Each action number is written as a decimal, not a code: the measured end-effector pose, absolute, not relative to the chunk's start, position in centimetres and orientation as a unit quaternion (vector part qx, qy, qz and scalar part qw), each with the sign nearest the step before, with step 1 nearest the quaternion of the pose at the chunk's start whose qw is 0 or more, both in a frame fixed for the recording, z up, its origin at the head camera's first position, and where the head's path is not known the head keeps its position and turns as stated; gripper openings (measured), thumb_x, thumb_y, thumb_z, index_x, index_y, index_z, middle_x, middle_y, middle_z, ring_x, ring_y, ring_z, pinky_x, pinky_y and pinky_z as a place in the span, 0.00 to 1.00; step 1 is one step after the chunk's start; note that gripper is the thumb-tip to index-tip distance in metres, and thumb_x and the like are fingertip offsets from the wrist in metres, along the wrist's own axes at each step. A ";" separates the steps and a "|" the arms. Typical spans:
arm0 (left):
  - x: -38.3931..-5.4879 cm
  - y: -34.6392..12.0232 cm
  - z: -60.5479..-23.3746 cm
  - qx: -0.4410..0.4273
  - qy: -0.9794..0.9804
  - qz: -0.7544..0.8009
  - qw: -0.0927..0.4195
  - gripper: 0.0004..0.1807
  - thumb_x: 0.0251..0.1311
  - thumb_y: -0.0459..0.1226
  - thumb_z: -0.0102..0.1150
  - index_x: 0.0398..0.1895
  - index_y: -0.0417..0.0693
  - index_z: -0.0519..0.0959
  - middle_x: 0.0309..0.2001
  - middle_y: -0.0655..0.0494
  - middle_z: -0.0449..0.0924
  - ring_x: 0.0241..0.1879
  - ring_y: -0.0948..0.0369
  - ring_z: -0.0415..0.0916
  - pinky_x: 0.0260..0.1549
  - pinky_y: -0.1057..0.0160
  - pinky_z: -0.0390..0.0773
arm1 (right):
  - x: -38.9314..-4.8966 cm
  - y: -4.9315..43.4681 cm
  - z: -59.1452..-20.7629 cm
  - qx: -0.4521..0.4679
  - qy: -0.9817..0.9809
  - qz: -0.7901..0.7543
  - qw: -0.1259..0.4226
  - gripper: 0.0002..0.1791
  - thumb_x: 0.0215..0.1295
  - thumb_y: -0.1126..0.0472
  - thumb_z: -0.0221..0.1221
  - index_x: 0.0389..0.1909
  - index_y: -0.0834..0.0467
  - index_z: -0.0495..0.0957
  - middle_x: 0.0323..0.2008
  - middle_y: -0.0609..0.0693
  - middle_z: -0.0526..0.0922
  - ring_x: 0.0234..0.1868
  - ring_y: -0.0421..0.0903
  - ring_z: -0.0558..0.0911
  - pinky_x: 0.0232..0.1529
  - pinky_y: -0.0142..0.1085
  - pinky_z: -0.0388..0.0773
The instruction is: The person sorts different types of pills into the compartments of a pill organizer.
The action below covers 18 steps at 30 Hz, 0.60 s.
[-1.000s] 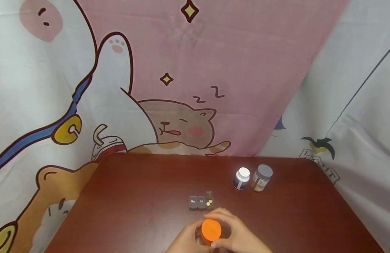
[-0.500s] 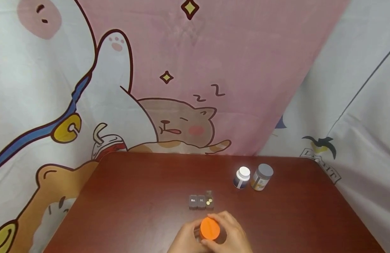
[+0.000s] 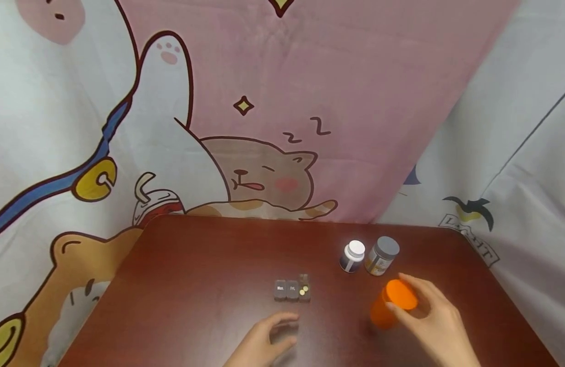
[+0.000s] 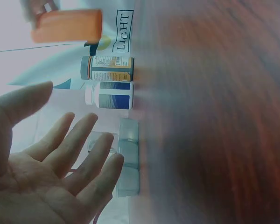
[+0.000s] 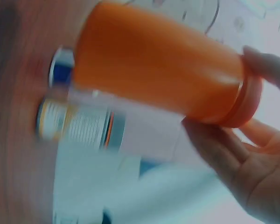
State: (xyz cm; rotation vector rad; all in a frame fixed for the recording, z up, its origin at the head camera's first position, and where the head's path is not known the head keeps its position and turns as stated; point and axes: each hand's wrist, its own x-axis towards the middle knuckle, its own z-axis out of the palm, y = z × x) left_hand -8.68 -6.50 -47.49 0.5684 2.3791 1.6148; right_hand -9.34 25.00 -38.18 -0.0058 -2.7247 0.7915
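Observation:
An orange pill bottle (image 3: 385,308) with an orange cap is held by my right hand (image 3: 440,318), thumb and fingers gripping it round the cap end. The right wrist view shows the same bottle (image 5: 154,63) tilted above the table. My left hand (image 3: 266,339) holds nothing; in the left wrist view its fingers (image 4: 79,149) are spread and loosely bent. Just beyond that hand lies a small grey pill organizer (image 3: 286,290). Its right compartment stands with the lid up and shows yellowish tablets (image 3: 303,290).
A white-capped bottle (image 3: 352,256) with a dark blue label stands toward the back right. Beside it is a grey-lidded jar (image 3: 382,256). The dark red-brown table (image 3: 195,285) ends at a cartoon-printed cloth (image 3: 378,102) at the back and sides.
My right hand has carried the orange pill bottle from between both hands out to the right. The left hand has let go of it and stays near the front. The view has tipped slightly.

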 end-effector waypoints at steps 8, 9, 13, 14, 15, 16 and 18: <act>-8.5 -7.0 -47.0 0.170 0.794 0.570 0.126 0.20 0.62 0.44 0.55 0.54 0.46 0.76 0.51 0.46 0.82 0.49 0.53 0.77 0.48 0.43 0.78 | -12.1 28.7 -39.6 -0.093 -0.942 0.266 0.185 0.33 0.55 0.51 0.65 0.59 0.64 0.71 0.55 0.70 0.73 0.52 0.68 0.71 0.46 0.66 0.67; -8.5 -7.0 -46.9 0.168 0.796 0.568 0.128 0.19 0.62 0.44 0.55 0.54 0.46 0.76 0.51 0.47 0.82 0.48 0.54 0.78 0.48 0.44 0.79 | -12.6 28.8 -39.7 -0.091 -0.942 0.261 0.191 0.32 0.55 0.52 0.64 0.58 0.65 0.70 0.55 0.70 0.73 0.53 0.69 0.69 0.47 0.67 0.66; -8.8 -7.1 -46.2 0.161 0.813 0.550 0.108 0.18 0.62 0.44 0.54 0.53 0.48 0.77 0.50 0.50 0.83 0.46 0.57 0.78 0.46 0.45 0.80 | -15.1 29.7 -40.0 -0.081 -0.943 0.254 0.198 0.31 0.57 0.56 0.63 0.58 0.69 0.69 0.54 0.74 0.72 0.53 0.71 0.68 0.47 0.71 0.64; -8.8 -7.2 -46.1 0.158 0.817 0.545 0.102 0.17 0.63 0.44 0.54 0.53 0.49 0.77 0.50 0.52 0.83 0.46 0.58 0.79 0.45 0.46 0.81 | -15.8 29.9 -40.2 -0.079 -0.944 0.256 0.193 0.31 0.58 0.57 0.62 0.58 0.70 0.69 0.54 0.75 0.72 0.53 0.72 0.68 0.47 0.72 0.63; -8.8 -7.2 -46.0 0.158 0.819 0.543 0.094 0.17 0.63 0.44 0.54 0.53 0.49 0.77 0.50 0.52 0.83 0.45 0.57 0.79 0.45 0.46 0.81 | -16.4 30.2 -40.3 -0.076 -0.945 0.257 0.187 0.31 0.58 0.58 0.62 0.58 0.71 0.68 0.53 0.76 0.71 0.52 0.72 0.68 0.47 0.72 0.63; -8.8 -7.2 -46.0 0.156 0.819 0.545 0.090 0.17 0.63 0.43 0.54 0.53 0.50 0.77 0.50 0.52 0.83 0.45 0.57 0.79 0.44 0.47 0.81 | -16.9 30.4 -40.6 -0.072 -0.946 0.258 0.181 0.30 0.58 0.59 0.62 0.58 0.72 0.68 0.53 0.76 0.71 0.52 0.73 0.68 0.47 0.73 0.63; -8.7 -7.2 -46.0 0.152 0.815 0.552 0.089 0.16 0.63 0.43 0.54 0.52 0.51 0.77 0.50 0.51 0.83 0.45 0.56 0.79 0.44 0.46 0.81 | -17.7 30.9 -41.1 -0.062 -0.950 0.258 0.167 0.30 0.58 0.60 0.61 0.58 0.73 0.67 0.53 0.77 0.70 0.50 0.73 0.68 0.47 0.72 0.65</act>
